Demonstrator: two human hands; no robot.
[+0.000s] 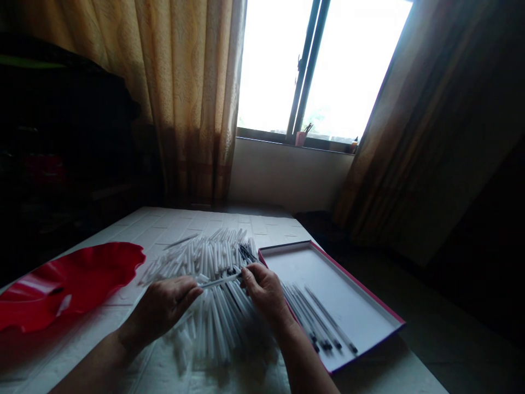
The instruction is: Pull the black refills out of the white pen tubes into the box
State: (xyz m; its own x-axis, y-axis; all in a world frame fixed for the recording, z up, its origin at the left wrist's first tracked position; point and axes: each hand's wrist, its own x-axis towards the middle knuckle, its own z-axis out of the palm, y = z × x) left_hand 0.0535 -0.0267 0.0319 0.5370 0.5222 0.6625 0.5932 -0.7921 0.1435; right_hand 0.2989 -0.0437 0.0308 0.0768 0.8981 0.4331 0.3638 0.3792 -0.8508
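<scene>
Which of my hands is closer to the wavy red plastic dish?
Left. The left hand lies just right of the wavy red plastic dish; the right hand is farther right, by the tray.

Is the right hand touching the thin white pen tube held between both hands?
Touching. In the head view, the right hand pinches one end of the thin white pen tube.
</scene>
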